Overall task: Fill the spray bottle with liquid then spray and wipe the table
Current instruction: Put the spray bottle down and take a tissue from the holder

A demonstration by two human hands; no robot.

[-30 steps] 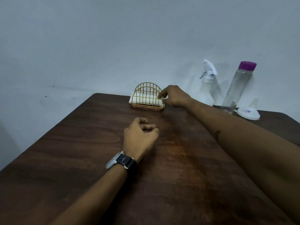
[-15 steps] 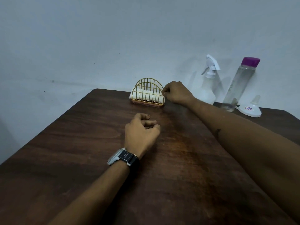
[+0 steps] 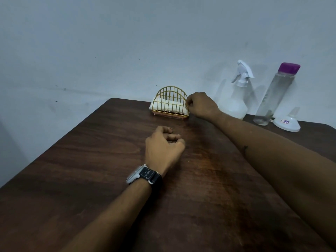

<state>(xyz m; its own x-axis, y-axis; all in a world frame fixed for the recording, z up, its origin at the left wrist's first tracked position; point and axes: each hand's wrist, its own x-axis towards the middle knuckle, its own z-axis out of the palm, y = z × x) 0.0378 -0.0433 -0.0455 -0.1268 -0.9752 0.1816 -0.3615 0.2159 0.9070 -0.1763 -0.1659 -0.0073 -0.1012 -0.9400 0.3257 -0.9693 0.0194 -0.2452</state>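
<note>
Fingers (image 3: 189, 104), right hand (image 3: 202, 106), curled on holder (image 3: 169, 103)

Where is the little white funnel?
In the head view, the white plastic funnel sits upside down at the far right of the dark wooden table, just right of the clear bottle with the purple cap.

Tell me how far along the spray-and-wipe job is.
Filling is over or unstarted, I cannot tell: the spray bottle has its trigger head on, the purple-capped bottle is closed, the funnel sits aside. In hand: right hand pinches the wire napkin holder's right edge; left hand rests idle. Left: at least wiping the table.
</note>
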